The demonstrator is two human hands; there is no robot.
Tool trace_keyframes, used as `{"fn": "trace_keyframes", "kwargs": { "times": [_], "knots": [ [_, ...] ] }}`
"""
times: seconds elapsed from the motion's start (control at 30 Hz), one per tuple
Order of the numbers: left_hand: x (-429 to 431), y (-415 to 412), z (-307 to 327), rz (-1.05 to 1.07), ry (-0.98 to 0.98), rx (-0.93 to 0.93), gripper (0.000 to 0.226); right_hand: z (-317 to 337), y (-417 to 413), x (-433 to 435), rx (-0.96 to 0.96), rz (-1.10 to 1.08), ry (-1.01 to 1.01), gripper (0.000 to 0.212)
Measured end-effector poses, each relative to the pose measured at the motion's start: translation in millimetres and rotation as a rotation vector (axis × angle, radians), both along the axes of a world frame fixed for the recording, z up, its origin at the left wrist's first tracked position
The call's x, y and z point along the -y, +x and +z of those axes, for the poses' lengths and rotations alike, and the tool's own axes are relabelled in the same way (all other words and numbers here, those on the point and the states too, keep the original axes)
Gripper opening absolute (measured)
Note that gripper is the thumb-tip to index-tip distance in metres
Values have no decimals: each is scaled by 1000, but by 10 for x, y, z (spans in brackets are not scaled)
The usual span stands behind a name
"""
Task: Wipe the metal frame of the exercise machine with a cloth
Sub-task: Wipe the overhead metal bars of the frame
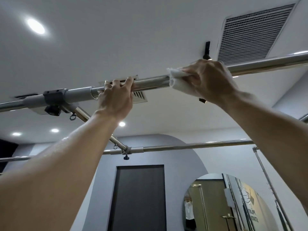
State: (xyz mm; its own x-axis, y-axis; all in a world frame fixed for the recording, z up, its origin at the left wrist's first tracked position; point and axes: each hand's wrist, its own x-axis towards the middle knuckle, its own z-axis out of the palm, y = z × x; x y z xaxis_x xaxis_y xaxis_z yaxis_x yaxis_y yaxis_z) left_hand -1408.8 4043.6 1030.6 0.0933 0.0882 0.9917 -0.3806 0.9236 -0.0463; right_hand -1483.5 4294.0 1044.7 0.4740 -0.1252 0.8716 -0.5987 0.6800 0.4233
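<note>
I look up at a shiny overhead metal bar (153,82) of the exercise machine frame, running from lower left to upper right. My left hand (116,95) grips the bar just right of a grey sleeve clamp (66,95). My right hand (208,79) holds a white cloth (178,80) wrapped around the bar further right, fingers curled over it. Part of the cloth is hidden under the hand.
A second steel bar (191,145) runs parallel further off, joined by a diagonal cross tube (116,142) with eyelets and a black knob. A ceiling vent (253,32) is above. A dark door (140,197) and a round mirror (233,205) lie below.
</note>
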Motion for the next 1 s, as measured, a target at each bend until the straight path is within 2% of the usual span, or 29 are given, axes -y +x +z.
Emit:
{"fn": "trace_keyframes", "kwargs": {
  "times": [0.17,0.37,0.5,0.6,0.77,0.83,0.93,1.0],
  "knots": [
    [251,72,-29,37,-1,14,45,96,108,325,114,30,-29,31],
    [397,189,-17,-17,28,1,53,-19,96,587,-14,18,95,33],
    [421,193,26,17,23,16,54,-33,83,510,-26,26,38,32],
    [442,227,28,76,1,25,52,64,217,661,57,24,-36,30],
    [499,294,-27,41,-3,18,38,35,317,1088,65,1,65,30],
    [527,322,-22,28,-11,36,37,-7,275,1066,46,67,89,29],
    [557,365,16,-26,-11,62,38,-4,259,901,123,221,75,28],
    [578,407,44,-62,-6,79,38,51,303,890,152,233,24,24]
  ]
}}
